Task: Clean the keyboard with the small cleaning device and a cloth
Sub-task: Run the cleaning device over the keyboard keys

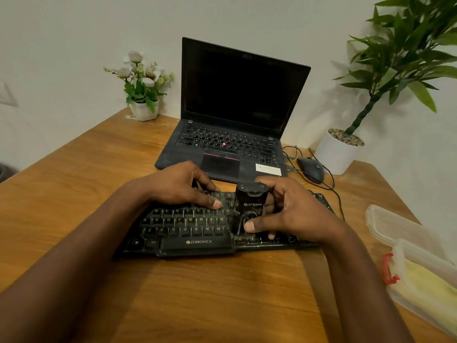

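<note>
Bearing ZEBRONICS on its spacebar, the keyboard [183,229] lies on the bench [197,293]; the right hand [294,211] grips the STRIFF-marked cleaning device [251,204] toward three o'clock, the left hand [178,186] rests loose fingers on keys at twelve.

Both my forearms are bare from the wrist to the frame edge, the left entering from 8 o'clock and the right from 5 o'clock. My left hand [180,186] and right hand [291,209] are bare too. The nails that show are cut short.
</note>
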`<control>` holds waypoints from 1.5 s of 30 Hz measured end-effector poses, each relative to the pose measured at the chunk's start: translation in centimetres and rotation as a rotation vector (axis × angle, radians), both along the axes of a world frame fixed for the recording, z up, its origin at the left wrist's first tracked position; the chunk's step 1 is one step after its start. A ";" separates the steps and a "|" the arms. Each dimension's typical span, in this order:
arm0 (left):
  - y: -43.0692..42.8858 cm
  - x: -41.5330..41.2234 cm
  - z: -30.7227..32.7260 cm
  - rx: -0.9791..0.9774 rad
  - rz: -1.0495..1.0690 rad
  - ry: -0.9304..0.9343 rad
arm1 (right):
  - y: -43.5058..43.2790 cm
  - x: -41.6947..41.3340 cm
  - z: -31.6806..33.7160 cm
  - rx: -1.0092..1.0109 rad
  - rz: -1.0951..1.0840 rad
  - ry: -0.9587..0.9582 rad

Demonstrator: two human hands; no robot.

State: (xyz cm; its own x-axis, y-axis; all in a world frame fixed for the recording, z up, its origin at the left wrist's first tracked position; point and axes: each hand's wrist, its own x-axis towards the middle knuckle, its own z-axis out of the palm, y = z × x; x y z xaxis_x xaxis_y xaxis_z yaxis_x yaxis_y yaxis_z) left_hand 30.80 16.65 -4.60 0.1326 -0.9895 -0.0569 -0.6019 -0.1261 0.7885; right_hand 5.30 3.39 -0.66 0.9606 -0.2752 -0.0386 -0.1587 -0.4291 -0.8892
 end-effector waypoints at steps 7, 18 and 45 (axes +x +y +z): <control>0.0 -0.1 0.1 0.006 -0.005 -0.015 | 0.8 1.1 -0.6 -0.113 -0.180 -0.069; 0.0 0.1 -0.1 0.019 0.005 0.001 | 1.3 1.2 -0.3 -0.164 -0.197 -0.058; 0.0 0.1 -0.1 0.013 -0.010 0.016 | 0.6 0.1 0.6 -0.103 -0.143 -0.032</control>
